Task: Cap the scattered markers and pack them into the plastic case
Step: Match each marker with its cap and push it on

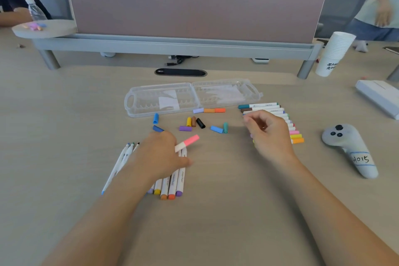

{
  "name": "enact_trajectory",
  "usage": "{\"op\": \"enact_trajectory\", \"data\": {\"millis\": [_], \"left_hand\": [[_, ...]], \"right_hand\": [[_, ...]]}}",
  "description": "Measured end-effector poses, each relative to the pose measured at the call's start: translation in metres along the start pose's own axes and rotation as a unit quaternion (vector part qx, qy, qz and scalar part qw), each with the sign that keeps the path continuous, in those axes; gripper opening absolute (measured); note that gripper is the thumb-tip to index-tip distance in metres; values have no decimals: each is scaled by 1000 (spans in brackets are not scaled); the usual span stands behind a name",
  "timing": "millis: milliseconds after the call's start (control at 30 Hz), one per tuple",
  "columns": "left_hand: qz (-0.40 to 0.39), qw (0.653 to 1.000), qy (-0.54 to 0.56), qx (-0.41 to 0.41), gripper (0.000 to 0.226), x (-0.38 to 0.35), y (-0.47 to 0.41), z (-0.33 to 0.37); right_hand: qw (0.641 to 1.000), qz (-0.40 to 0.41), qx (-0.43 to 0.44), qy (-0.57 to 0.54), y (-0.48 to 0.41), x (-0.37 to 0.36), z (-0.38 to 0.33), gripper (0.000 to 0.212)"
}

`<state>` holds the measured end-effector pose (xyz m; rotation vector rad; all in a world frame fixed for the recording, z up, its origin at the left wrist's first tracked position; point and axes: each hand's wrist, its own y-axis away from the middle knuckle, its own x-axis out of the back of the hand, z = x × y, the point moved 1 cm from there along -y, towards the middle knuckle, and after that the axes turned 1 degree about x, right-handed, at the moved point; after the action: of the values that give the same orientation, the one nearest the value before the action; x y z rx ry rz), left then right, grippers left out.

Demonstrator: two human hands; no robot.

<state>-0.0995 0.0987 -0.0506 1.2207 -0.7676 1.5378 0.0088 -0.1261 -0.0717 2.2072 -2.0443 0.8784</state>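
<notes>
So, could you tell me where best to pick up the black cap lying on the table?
I'd pinch the black cap across its nearer end, from above: it lies flat on its side, and the brown cap crowds its far end.

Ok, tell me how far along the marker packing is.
Done: a row of capped markers lies beside the case. In hand: the left hand holds a pink-capped marker. Left: loose caps, uncapped markers, and the open case holds no markers.
</notes>
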Motion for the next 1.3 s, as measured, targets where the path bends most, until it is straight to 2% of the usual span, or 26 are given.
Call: {"op": "enact_trajectory", "data": {"millis": [233, 333, 433, 567, 633, 733, 833, 900, 933, 1000, 1100, 1200, 1300], "left_hand": [[10, 1000, -2, -16, 29, -10, 1, 12], [-3, 1000, 19, -15, 29, -6, 0, 14], [-29, 991, 128, 10, 31, 5, -5, 5], [7, 956, 292, 32, 34, 15, -11, -13], [15, 920, 388, 50, 31, 18, -15, -20], [-10, 866, 498, 46, 27, 17, -20, -27], [-42, 832, 553, 14, 19, 16, -17, -23], [-62, 817, 572, -30, 16, 15, -11, -14], [-71, 815, 573, -52, 16, 14, -8, -10], [-86, 819, 561, -84, 17, 10, -4, -2], [-105, 831, 537, -102, 23, 4, 2, 8], [-123, 847, 506, -110, 29, -3, 6, 17], [-134, 859, 482, -106, 31, -7, 7, 22]], "right_hand": [[995, -36, 27, 86, 6, -11, -5, 15], [977, -123, 81, 157, 0, -26, -15, 10], [924, -240, 141, 261, -12, -49, -23, 25], [876, -283, 177, 349, -21, -86, -37, 35], [856, -281, 178, 396, -23, -102, -41, 35], [854, -255, 190, 412, -21, -112, -43, 33], [868, -237, 239, 366, -9, -103, -38, 27], [893, -218, 258, 297, -4, -88, -34, 18], [916, -205, 240, 249, -1, -79, -34, 14], [957, -165, 187, 149, 1, -59, -33, 20], [985, -109, 123, 49, 5, -37, -30, 20], [990, -85, 38, -103, 8, -21, -30, 20], [957, -58, -17, -282, 6, -9, -35, 20]]}}
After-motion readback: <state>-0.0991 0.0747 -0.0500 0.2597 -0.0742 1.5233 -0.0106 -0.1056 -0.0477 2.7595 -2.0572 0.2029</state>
